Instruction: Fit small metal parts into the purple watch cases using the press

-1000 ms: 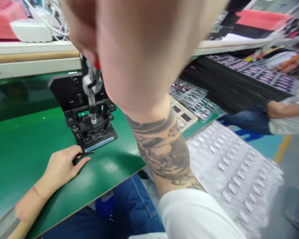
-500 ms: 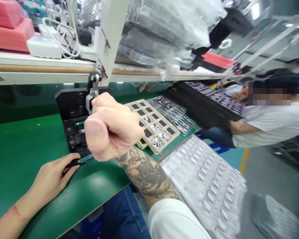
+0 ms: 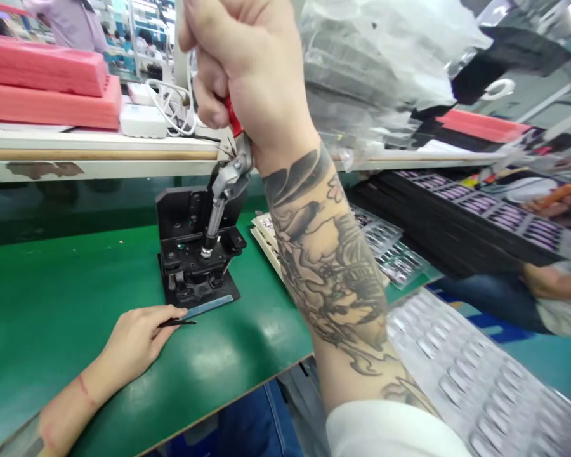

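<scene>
My right hand point(image 3: 240, 60) is raised high and closed in a fist round the red-handled lever point(image 3: 232, 124) of a small black hand press point(image 3: 197, 260) standing on the green table point(image 3: 66, 292). The lever stands up, its metal link running down to the press ram. My left hand point(image 3: 136, 343) rests on the table just in front of the press, pinching thin black tweezers point(image 3: 178, 322) whose tips point at the press base.
A cream parts tray point(image 3: 265, 230) and clear blister trays point(image 3: 390, 251) lie right of the press. Pink foam blocks point(image 3: 47, 89) and a white power strip point(image 3: 143, 119) sit on the shelf behind. Another person's arm point(image 3: 552, 282) is at the right. Blister sheets point(image 3: 476, 374) lie lower right.
My right hand has swung the press lever from pulled down and forward back up to its raised position. My left hand with the tweezers has stayed in front of the press.
</scene>
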The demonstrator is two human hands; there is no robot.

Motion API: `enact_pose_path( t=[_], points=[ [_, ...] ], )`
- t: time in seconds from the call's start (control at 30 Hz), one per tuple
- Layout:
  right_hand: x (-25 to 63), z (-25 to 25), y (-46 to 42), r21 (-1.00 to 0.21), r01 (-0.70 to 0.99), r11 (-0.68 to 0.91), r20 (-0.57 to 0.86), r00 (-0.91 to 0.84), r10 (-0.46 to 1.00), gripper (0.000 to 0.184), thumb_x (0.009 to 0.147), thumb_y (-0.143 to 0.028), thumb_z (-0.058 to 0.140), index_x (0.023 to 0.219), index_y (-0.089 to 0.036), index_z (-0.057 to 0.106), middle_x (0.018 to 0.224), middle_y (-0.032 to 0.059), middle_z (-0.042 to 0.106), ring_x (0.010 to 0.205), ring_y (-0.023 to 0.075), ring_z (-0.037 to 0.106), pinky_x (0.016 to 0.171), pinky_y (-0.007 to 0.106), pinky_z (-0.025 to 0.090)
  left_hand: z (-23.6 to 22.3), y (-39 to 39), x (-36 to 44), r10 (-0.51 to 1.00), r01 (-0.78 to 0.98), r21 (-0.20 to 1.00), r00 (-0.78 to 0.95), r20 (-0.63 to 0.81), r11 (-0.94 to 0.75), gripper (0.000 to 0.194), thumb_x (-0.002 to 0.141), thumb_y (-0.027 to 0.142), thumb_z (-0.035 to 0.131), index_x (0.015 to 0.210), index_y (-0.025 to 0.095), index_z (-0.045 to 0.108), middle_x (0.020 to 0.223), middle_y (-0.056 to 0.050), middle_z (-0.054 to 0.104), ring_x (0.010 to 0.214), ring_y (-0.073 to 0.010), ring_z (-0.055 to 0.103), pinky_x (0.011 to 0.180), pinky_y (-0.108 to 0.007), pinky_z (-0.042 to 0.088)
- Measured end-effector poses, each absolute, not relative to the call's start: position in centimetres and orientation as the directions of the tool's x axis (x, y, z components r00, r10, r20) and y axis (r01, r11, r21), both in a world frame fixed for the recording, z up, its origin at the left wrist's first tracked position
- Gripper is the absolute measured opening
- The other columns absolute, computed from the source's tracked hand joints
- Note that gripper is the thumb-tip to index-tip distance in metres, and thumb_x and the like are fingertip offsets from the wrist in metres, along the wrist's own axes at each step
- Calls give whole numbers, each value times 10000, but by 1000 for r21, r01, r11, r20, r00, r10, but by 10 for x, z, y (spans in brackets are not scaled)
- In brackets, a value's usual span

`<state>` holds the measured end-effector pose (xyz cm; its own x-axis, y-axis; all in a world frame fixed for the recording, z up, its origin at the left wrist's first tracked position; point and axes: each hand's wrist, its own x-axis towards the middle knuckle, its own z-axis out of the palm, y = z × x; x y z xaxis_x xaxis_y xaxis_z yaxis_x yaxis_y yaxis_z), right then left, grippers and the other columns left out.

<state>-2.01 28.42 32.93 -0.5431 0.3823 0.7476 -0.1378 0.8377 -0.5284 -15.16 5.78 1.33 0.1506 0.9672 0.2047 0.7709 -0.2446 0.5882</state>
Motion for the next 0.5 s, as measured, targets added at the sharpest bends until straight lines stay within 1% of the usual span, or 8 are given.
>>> enact_pose_path(
  t=[0.07,0.1,0.13,0.2,0.27,0.33,0.43,0.5],
  points=[
    [-20,327,286,-590,-172,789,700,-595,394,441,1223,-216,480,787,-202,541,545,-127,384,452,5,485,404,173,361,14,58,-150,970,772,590,153,186,-235,296,1091,258,611,1280,339,825,1258,23,870,1104,-266,861,910,-380,711],
    [-18,324,284,-559,-192,807,732,-571,372,435,1219,-259,535,792,-185,567,571,-122,427,518,-5,517,452,164,389,15,58,-149,972,771,593,155,179,-233,302,1090,244,610,1286,334,821,1261,21,869,1107,-267,860,921,-388,707],
    [-15,322,279,-487,-226,843,801,-500,329,446,1199,-331,604,782,-177,584,606,-110,470,588,-8,545,496,164,413,16,58,-148,972,769,597,157,173,-230,307,1088,232,612,1293,333,817,1266,20,868,1111,-269,858,930,-393,703],
    [-8,315,265,-325,-255,911,916,-325,236,457,1124,-459,713,764,-197,608,666,-76,525,677,25,587,550,189,466,19,59,-146,974,767,602,156,162,-223,317,1080,206,620,1299,330,812,1267,20,867,1117,-273,855,936,-401,695],
    [-2,307,244,-245,-228,942,960,-194,203,412,1099,-496,725,785,-246,633,673,-54,517,615,79,563,535,249,498,24,59,-145,979,773,601,147,145,-205,331,1071,179,622,1301,327,809,1265,18,868,1117,-279,853,934,-407,689],
    [5,297,223,-240,-212,947,968,-124,218,344,1125,-476,677,847,-273,669,710,-34,522,542,113,499,513,311,481,29,59,-144,983,780,599,135,122,-182,338,1069,168,617,1301,323,806,1265,13,868,1115,-287,852,936,-415,685],
    [15,276,201,-226,-301,926,973,-26,229,330,1140,-420,662,860,-247,690,796,5,569,512,118,461,478,348,409,33,59,-144,984,783,597,133,115,-175,337,1080,182,593,1305,316,805,1276,-1,865,1131,-291,849,958,-420,685],
    [22,257,194,-269,-296,917,963,-91,253,330,1144,-407,649,856,-246,666,745,-4,549,500,120,451,480,348,388,33,58,-145,981,775,602,144,126,-191,342,1084,187,580,1309,311,807,1288,-9,862,1142,-294,847,974,-423,686]
  ],
)
